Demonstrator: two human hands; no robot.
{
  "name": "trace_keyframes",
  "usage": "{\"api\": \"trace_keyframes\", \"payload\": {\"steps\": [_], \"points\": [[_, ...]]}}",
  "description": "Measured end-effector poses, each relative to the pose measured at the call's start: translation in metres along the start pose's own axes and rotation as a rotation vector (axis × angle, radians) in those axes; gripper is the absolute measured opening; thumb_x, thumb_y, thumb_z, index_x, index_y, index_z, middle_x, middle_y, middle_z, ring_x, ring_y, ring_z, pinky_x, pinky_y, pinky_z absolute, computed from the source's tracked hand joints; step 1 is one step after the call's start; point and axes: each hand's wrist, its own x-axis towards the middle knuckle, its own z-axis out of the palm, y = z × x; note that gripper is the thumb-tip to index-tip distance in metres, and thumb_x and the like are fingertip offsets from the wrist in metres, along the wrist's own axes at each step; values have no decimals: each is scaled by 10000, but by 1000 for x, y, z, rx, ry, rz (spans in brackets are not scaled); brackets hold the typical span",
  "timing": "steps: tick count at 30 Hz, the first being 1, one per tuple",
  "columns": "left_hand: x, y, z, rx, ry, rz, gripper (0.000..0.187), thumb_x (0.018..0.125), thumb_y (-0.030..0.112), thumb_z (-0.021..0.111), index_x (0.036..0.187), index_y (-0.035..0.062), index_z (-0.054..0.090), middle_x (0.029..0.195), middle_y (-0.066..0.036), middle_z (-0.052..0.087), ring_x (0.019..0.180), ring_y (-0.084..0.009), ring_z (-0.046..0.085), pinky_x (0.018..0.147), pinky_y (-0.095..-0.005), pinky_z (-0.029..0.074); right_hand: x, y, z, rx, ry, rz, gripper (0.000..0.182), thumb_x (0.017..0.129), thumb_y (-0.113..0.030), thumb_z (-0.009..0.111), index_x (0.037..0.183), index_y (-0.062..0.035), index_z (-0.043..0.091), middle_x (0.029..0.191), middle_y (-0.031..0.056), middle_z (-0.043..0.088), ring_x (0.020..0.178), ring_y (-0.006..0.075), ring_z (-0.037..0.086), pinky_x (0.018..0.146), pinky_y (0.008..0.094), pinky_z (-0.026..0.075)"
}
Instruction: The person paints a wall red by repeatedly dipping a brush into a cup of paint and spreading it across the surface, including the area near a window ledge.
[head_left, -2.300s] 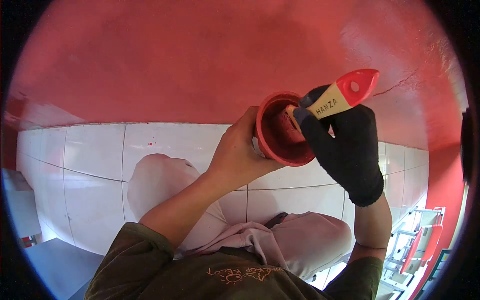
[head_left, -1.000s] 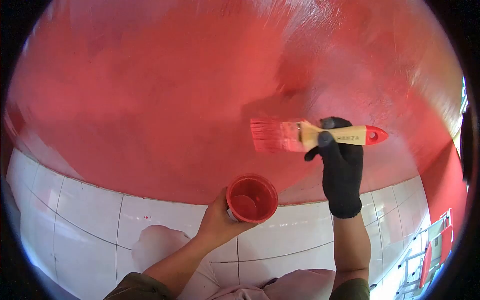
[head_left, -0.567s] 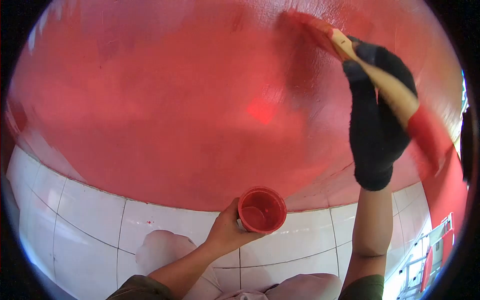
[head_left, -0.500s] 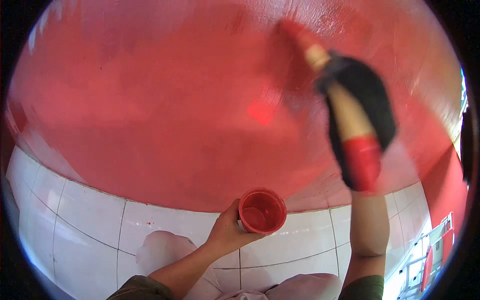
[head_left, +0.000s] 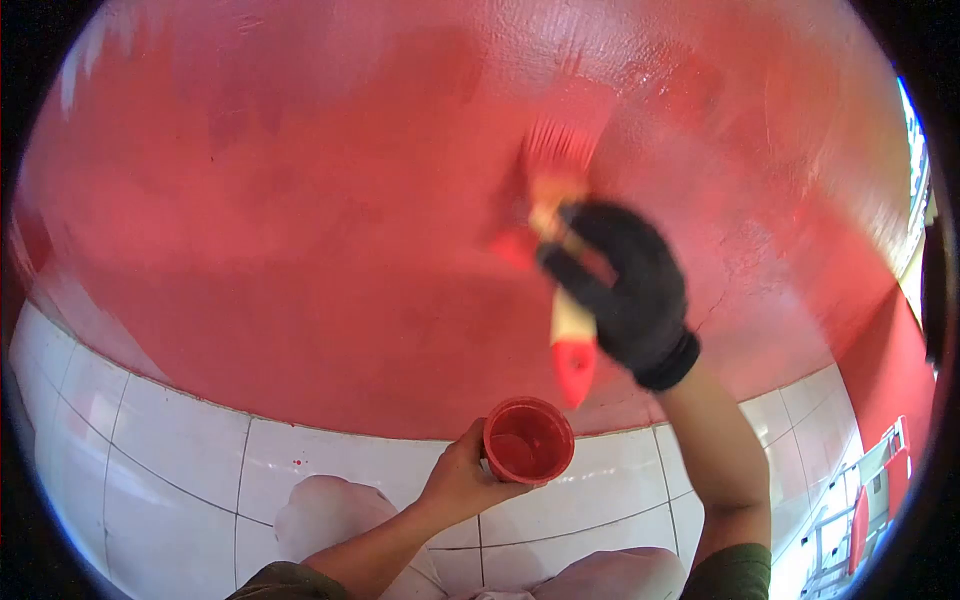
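Note:
A paintbrush (head_left: 574,318) with a pale wooden handle and red end is gripped by my right hand (head_left: 640,290), which wears a black glove. Its red-coated bristles press against the red wall (head_left: 350,270), where wet paint glistens above and to the right. My bare left hand (head_left: 462,475) is wrapped round the side of a red paint cup (head_left: 528,441), held upright below the brush. Red paint lies inside the cup and coats its walls.
White floor tiles (head_left: 180,440) meet the foot of the wall, with small red drops (head_left: 299,462) on one tile. A folding metal ladder (head_left: 850,520) with red parts stands at the lower right. My knees (head_left: 330,515) are bent below the cup.
My right hand has swept the paintbrush down and to the left across the wall. The left hand keeps the cup in nearly the same place.

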Motion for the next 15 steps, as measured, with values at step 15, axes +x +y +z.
{"api": "trace_keyframes", "payload": {"steps": [15], "points": [[-11,7,1,16,-75,-47,775,641,351,830,1252,75,443,1193,-105,567,1105,-230,558,912,-336,460,-6,-7,-1,-50,-193,-329,237,789,-190,691,979,-54,652,950,143,628,878,318,613,755,416,507]]}}
